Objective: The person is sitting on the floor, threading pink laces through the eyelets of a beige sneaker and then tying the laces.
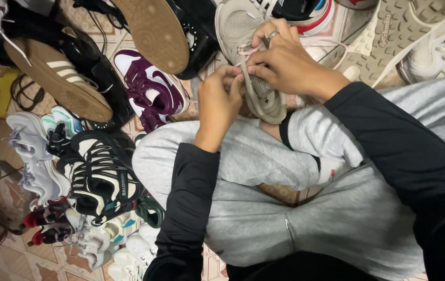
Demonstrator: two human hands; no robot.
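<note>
A beige sneaker [235, 26] rests on my knee, its toe pointing away from me. My right hand [285, 62], a ring on one finger, pinches a pale pink lace [246, 50] over the shoe's tongue. My left hand [218, 101] grips the shoe's near end from the left, fingers curled against its side. Both arms wear black sleeves; my legs are in grey sweatpants [264, 156], crossed on the floor.
Shoes crowd the tiled floor: a purple and white sneaker [152, 88], a black and white trainer [100, 177], a tan-soled brown shoe [56, 78], a black shoe [191, 31], pale sneakers [33, 156] at left, a beige-soled boot [389, 41] at upper right.
</note>
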